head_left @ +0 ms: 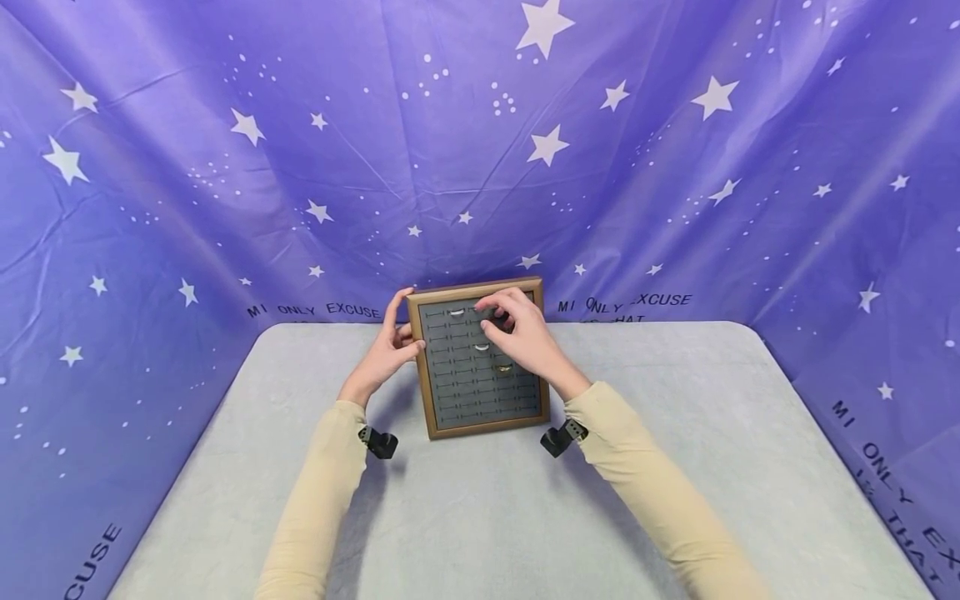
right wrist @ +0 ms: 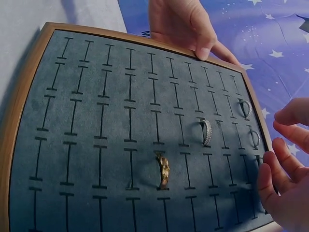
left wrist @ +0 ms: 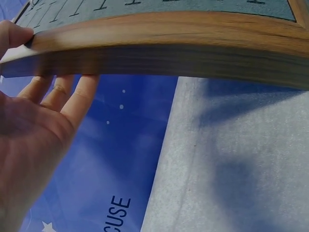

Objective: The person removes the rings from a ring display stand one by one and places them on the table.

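A wood-framed ring display tray with a dark slotted pad is tilted up above the table. My left hand grips its left side, thumb on the front edge and fingers under the wooden side. Held over the tray's upper right, my right hand has bent, parted fingers near the top row. In the right wrist view, a silver ring sits in a slot close to those fingertips. Another silver ring, a stone-set silver ring and a gold ring stand in other slots.
The pale table spreads around and in front of the tray. A purple star-printed cloth hangs behind and at both sides. Black wrist cameras sit at the cuffs.
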Available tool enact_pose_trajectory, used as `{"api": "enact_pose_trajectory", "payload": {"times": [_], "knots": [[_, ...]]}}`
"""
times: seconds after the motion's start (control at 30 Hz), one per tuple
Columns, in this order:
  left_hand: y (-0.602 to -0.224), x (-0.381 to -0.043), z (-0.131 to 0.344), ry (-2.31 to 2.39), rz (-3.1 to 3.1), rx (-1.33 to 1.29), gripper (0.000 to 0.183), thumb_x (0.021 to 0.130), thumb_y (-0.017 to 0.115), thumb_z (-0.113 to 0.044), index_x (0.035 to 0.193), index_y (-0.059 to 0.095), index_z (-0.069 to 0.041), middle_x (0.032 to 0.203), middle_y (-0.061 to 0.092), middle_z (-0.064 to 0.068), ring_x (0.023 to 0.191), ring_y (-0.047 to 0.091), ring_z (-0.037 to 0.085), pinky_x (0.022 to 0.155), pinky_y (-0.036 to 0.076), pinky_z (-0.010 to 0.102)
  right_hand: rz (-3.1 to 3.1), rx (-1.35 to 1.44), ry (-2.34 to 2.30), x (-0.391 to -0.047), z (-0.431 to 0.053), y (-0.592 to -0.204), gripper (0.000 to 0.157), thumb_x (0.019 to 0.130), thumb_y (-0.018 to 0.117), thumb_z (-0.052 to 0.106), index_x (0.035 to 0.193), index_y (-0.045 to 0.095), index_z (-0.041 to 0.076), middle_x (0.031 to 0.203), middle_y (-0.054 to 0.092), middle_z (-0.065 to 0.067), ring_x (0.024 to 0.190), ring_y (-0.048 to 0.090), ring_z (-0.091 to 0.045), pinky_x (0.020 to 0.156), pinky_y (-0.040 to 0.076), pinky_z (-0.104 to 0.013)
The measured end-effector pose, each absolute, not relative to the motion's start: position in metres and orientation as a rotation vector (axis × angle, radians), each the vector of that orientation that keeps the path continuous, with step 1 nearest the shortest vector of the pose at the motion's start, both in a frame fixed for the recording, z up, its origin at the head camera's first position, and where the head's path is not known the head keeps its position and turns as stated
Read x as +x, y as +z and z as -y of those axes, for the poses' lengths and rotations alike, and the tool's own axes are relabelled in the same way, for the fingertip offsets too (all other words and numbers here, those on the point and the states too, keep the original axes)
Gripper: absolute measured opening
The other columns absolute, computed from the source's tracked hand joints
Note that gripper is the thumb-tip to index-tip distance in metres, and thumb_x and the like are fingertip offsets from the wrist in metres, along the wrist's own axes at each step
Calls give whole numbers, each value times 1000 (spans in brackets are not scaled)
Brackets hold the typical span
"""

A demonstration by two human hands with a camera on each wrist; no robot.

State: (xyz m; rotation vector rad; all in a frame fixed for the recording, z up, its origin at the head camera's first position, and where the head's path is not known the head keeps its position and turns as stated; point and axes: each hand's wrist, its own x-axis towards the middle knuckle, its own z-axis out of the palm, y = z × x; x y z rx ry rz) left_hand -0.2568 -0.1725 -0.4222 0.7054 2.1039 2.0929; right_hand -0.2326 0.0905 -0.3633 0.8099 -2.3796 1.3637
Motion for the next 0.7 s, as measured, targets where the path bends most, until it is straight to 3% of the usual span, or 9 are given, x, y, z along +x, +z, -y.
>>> {"api": "enact_pose_trajectory", "payload": {"times": [0.37, 0.5, 0.7], "knots": [[-415, -256, 176, 2130, -2041, 708, 84, 89, 52, 15, 152, 16, -27, 126, 50, 36, 97, 66, 24, 76, 57, 46, 2340, 757, 1234, -240, -78, -362, 17, 86, 69, 9, 103, 70, 7, 103, 61, -7, 97, 51, -23, 81, 45, -38], [-415, -258, 176, 2151, -2023, 717, 80, 91, 51, 15, 153, 16, -21, 123, 53, 29, 94, 66, 24, 76, 57, 46, 2333, 772, 1151, -241, -72, -366, 16, 85, 70, 10, 102, 70, 7, 101, 62, -7, 101, 50, -26, 88, 40, -43], [-415, -259, 176, 2182, -2031, 707, 75, 91, 51, 14, 151, 21, -20, 113, 60, 16, 91, 66, 23, 74, 57, 45, 2316, 777, 1040, -244, -64, -370, 15, 85, 71, 11, 100, 71, 8, 98, 61, -5, 104, 48, -27, 87, 35, -46]]}}
